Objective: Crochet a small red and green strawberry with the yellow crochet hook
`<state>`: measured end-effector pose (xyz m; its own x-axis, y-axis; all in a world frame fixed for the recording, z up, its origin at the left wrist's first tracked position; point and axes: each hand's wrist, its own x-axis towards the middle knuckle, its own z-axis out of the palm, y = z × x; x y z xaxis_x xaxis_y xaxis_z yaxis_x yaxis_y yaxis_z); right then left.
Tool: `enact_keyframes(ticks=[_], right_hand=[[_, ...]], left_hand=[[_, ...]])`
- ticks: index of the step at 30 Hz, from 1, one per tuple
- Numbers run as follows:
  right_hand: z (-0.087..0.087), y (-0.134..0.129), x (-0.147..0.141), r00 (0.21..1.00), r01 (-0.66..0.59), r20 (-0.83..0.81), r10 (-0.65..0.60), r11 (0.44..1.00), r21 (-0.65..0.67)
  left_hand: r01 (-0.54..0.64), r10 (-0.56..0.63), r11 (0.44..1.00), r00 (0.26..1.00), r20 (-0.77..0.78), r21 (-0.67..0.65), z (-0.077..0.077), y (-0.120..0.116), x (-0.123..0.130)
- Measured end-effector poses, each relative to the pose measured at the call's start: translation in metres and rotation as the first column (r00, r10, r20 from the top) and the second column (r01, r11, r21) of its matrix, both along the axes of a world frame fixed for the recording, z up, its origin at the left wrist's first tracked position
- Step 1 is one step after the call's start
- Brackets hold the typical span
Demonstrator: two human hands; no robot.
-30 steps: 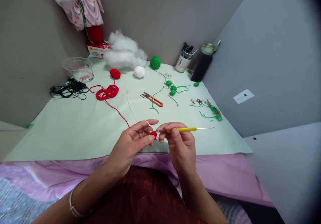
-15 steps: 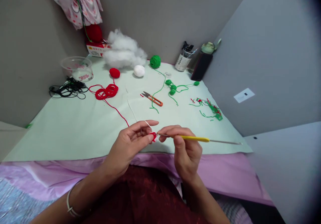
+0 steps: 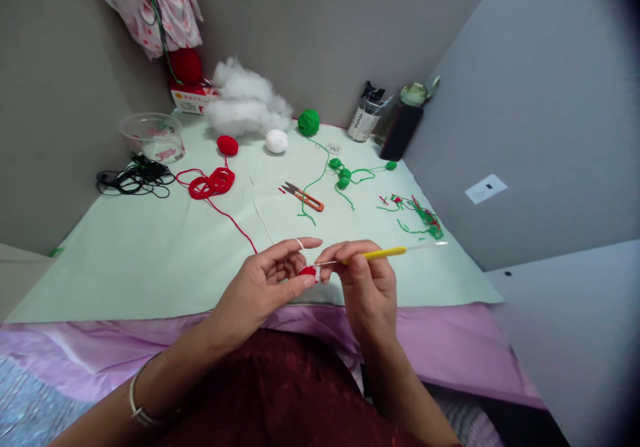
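Between the thumb and fingers of my left hand (image 3: 265, 283) is a small red and white crochet piece (image 3: 310, 272). White yarn (image 3: 261, 219) runs over the raised index finger and back onto the table. My right hand (image 3: 370, 287) grips a crochet hook (image 3: 383, 253) by its yellow handle, with the metal tip at the piece's upper edge. The hook's other metal end points right and looks blurred. Red yarn (image 3: 233, 219) leads from a loose coil toward my left hand.
Orange-handled snips (image 3: 311, 201) lie mid-table. Behind are a white ball (image 3: 277, 141), red ball (image 3: 227, 145), green ball (image 3: 309, 122) and fluffy stuffing (image 3: 245, 103). Black cord (image 3: 137, 177) and a clear tub (image 3: 153, 137) sit left; yarn scraps (image 3: 425, 219), right.
The hook's right end has swung upward and my right hand has shifted slightly left. The crochet piece has turned a little, showing more red, and my left index finger has moved slightly right.
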<state>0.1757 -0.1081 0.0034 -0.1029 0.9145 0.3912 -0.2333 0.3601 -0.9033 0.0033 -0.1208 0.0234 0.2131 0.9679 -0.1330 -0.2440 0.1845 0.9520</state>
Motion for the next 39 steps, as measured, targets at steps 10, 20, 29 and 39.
enact_keyframes(ticks=[10,20,29,39], right_hand=[[-0.009,0.001,-0.003,0.998,0.008,0.070,-0.007,1.000,-0.023],[-0.006,0.002,-0.001,1.000,0.008,-0.019,-0.009,0.997,-0.072],[0.001,-0.005,-0.009,0.989,0.120,0.080,-0.120,0.993,0.015],[-0.003,-0.002,-0.010,0.991,0.123,0.047,-0.124,0.992,0.012]], left_hand=[[-0.003,0.021,0.994,0.986,0.167,-0.106,-0.009,-0.002,0.007],[0.044,-0.038,0.998,0.993,0.110,-0.048,-0.004,0.003,-0.004],[-0.012,0.019,0.999,0.990,0.142,-0.052,-0.017,0.003,0.001],[0.025,0.023,0.983,0.966,0.258,-0.181,-0.010,0.000,0.005]])
